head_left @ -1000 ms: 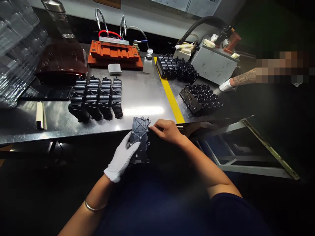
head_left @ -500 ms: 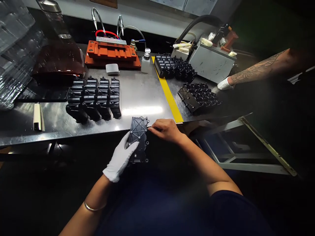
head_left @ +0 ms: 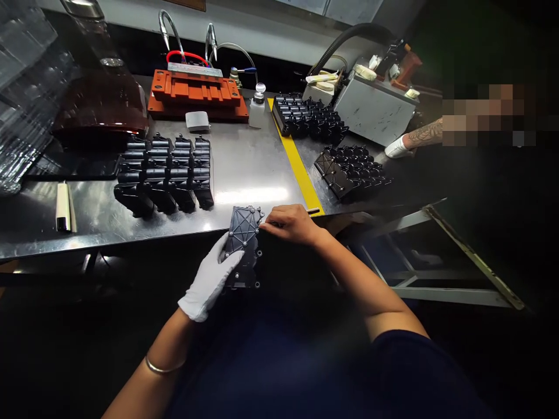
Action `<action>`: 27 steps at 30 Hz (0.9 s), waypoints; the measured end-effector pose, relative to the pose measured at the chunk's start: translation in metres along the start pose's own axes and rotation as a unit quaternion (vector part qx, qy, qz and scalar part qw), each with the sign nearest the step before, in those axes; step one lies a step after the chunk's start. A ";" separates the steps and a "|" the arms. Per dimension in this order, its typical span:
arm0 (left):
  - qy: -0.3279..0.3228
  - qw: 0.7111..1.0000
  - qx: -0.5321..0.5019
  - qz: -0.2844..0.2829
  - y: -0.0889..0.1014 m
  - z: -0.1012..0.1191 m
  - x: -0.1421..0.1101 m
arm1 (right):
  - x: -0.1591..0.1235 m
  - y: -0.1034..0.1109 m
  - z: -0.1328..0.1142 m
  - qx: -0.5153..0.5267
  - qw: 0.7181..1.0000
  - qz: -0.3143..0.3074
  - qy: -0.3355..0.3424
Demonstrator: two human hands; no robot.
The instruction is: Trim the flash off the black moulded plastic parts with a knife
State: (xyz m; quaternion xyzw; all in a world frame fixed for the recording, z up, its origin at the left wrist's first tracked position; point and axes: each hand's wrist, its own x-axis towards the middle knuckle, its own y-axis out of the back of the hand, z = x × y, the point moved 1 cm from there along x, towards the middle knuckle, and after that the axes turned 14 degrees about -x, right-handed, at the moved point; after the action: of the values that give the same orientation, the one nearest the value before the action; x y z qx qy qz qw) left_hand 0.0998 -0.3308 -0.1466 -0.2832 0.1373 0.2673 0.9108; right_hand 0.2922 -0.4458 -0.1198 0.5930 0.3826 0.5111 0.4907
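My left hand (head_left: 207,279), in a white glove, grips a flat black plastic housing (head_left: 244,233) just in front of the bench edge. The housing has star-shaped ribs, small round bosses and a scalloped right side. My right hand (head_left: 293,224) is bare and closed in a pinch at the housing's upper right edge. From behind its knuckles pokes the end of a slim tool (head_left: 313,210); its tip is mostly hidden by the fingers, so its kind cannot be made out.
Black housings (head_left: 170,171) stand in rows on the metal bench (head_left: 244,157), with more stacks (head_left: 310,119) beyond a yellow strip (head_left: 297,169). An orange fixture (head_left: 196,93), a pump bottle (head_left: 257,107) and a grey box (head_left: 375,107) stand behind. Another person's gloved hand (head_left: 396,148) is at right.
My right hand has turned slightly at the housing's edge, and more of the slim tool's end shows behind it. The left hand keeps its hold; the whole view has shifted slightly.
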 end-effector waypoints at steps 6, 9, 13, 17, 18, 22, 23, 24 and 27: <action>-0.003 1.000 0.010 0.005 0.000 -0.002 0.000 | -0.007 -0.007 -0.008 -0.012 0.998 0.040 -0.051; -0.012 1.000 0.006 0.006 0.001 -0.005 0.001 | -0.014 -0.011 -0.015 -0.002 0.994 0.058 -0.088; -0.020 1.000 0.014 -0.002 0.001 -0.007 0.001 | -0.021 -0.014 -0.023 0.005 0.988 0.082 -0.131; -0.012 1.000 0.012 0.012 0.001 -0.007 0.001 | -0.024 -0.014 -0.025 0.009 0.985 0.094 -0.142; -0.012 1.000 0.011 0.014 0.001 -0.007 0.001 | -0.024 -0.014 -0.025 0.013 0.985 0.091 -0.144; -0.016 1.000 0.009 0.009 0.001 -0.008 0.002 | -0.024 -0.015 -0.024 0.027 0.983 0.078 -0.162; -0.019 1.000 0.009 0.010 0.001 -0.008 0.002 | -0.024 -0.015 -0.023 0.027 0.982 0.078 -0.171; -0.021 1.000 0.010 0.009 0.001 -0.008 0.002 | -0.024 -0.015 -0.023 0.031 0.981 0.078 -0.175; -0.017 1.000 0.014 0.003 0.001 -0.007 0.001 | -0.024 -0.015 -0.023 0.053 0.981 0.079 -0.169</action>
State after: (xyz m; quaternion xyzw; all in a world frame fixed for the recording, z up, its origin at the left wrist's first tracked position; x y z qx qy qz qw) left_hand 0.0996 -0.3338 -0.1533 -0.2659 0.1261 0.2727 0.9160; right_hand 0.2659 -0.4612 -0.1401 0.7243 0.2723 0.4195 0.4746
